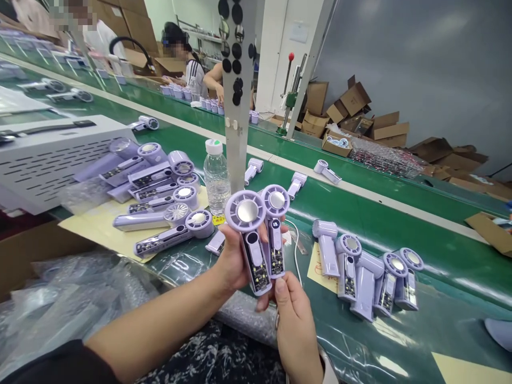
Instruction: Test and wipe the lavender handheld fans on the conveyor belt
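My left hand (236, 256) is closed around two lilac handheld fans, held upright side by side in front of me. The nearer handheld fan (256, 261) has a dark display and an uncovered circuit board in its handle. On the other handheld fan (276, 240), a small display is lit with digits. My right hand (294, 320) has its thumb and fingers pinched at the bottom end of that second fan. A thin white cable (296, 248) runs down behind the fans to my right hand; its end is hidden by the fingers.
Several fans (176, 210) lie piled at left near a clear water bottle (217, 178). More fans (364, 282) stand at right. A metal post (236, 133) rises before a green conveyor (360, 186). Plastic bags (76, 320) fill a box at lower left. Co-workers sit across.
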The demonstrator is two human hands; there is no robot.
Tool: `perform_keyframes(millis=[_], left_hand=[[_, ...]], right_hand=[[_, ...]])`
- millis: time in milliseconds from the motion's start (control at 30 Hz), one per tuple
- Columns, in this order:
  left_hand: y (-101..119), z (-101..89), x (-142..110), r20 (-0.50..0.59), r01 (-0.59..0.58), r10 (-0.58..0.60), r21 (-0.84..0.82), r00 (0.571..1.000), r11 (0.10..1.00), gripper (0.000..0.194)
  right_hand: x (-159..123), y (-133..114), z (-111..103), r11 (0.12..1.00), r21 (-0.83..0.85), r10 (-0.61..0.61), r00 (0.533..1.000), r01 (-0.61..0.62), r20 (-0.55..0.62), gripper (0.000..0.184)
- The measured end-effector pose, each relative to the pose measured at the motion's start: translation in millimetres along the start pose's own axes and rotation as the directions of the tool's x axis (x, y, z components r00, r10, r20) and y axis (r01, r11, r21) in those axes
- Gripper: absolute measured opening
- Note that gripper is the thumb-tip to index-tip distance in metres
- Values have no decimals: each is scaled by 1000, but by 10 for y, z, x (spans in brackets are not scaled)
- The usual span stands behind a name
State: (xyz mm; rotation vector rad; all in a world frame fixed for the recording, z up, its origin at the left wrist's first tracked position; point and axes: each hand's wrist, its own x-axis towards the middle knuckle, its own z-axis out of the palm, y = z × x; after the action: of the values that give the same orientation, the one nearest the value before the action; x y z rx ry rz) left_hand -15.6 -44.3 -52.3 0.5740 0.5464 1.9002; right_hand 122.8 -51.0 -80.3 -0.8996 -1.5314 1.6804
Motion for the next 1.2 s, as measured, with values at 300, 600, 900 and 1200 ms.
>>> perform_keyframes(millis=[300, 600, 900, 1200], left_hand=[[108, 88, 32, -135, -122, 121, 1, 983, 993, 69], [0, 74, -106, -40, -8, 14, 150, 999, 989, 73], [-61, 144, -165, 115, 25, -52, 227, 992, 974, 72], [-121, 116, -193, 76, 31, -57, 316, 995, 948, 78]], right_hand=[[-31, 105, -93, 861, -355, -369, 928, 363, 53, 33], [95, -447, -191, 773, -484, -520, 847, 411, -112, 16], [-16, -550, 39, 811, -351, -541, 829, 468, -144, 18], [-37, -506, 55, 811, -348, -544, 825, 470, -154, 21]])
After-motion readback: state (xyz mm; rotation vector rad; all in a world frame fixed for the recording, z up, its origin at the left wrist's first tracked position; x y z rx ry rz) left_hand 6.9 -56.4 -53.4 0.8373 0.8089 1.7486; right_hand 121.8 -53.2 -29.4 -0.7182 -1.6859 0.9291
